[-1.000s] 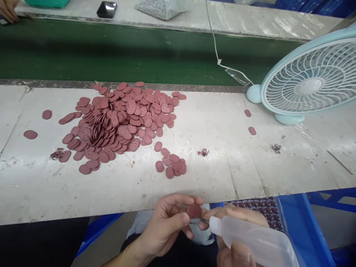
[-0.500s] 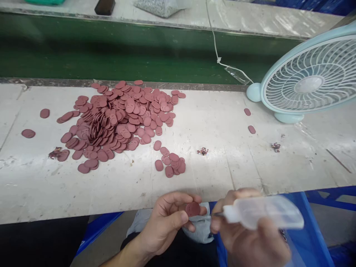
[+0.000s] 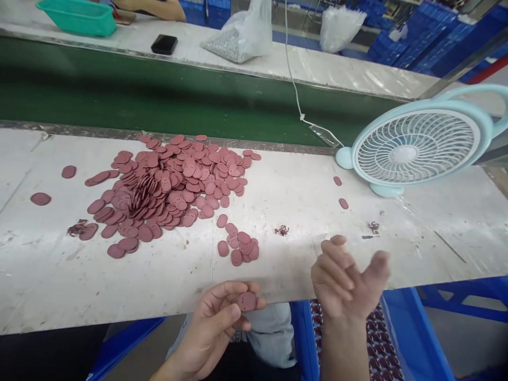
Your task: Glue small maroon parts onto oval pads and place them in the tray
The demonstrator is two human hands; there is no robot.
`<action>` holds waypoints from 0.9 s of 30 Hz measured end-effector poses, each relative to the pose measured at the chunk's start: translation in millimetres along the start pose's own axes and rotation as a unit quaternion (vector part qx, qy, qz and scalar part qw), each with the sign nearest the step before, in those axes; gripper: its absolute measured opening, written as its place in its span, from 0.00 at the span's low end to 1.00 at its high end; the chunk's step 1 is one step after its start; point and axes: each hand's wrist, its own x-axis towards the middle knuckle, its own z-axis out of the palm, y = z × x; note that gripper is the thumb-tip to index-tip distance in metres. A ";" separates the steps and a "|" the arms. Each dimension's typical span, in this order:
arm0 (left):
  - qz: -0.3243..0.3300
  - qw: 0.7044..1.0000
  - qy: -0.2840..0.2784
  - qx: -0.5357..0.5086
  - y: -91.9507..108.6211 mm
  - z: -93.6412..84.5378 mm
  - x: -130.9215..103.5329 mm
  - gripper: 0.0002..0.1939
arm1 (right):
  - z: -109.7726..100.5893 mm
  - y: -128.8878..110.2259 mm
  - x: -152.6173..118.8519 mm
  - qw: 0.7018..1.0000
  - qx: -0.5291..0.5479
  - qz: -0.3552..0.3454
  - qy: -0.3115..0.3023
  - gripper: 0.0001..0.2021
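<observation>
My left hand (image 3: 216, 323) is closed in a pinch around a dark red oval disc (image 3: 247, 301) with small holes, held just above the table's front edge. To the right, my right hand (image 3: 347, 283) is raised over the edge, palm showing, fingers partly curled and thumb spread away. Nothing shows in that palm; the thumb is blurred. Beyond my left hand lies a small cluster of similar discs (image 3: 244, 246). A large heap of discs (image 3: 174, 182) covers the table's left middle. A small dark pointed piece (image 3: 370, 237) lies past my right hand.
A pale blue fan (image 3: 416, 153) stands at the right with its cord running back. Behind the table runs a green belt (image 3: 178, 100). On the far ledge are a green basket (image 3: 77, 18), a black box (image 3: 164, 44) and a bag of grey bits (image 3: 234, 42). Blue crate (image 3: 420, 333) below.
The clear squeeze bottle has left my right hand and is out of view; that hand has opened. A small dark pointed piece now shows on the table. The view has tilted up.
</observation>
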 end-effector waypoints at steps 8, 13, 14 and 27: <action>0.028 1.000 -0.011 -0.010 5.0 2.2 -1.7 0.10 | 27.7 25.2 41.2 0.855 -0.515 -0.062 -0.021 0.10; 0.041 0.999 0.013 -0.006 4.3 -0.2 -3.8 0.10 | 32.3 11.7 26.3 0.832 -0.550 -0.047 -0.052 0.10; 0.046 0.999 0.019 0.000 4.0 -0.3 -3.4 0.10 | 37.0 7.2 14.4 0.844 -0.532 -0.031 -0.064 0.10; 0.142 0.974 -0.082 0.154 -4.0 2.0 0.6 0.13 | 84.7 8.8 -69.7 0.970 -0.168 0.171 -0.034 0.06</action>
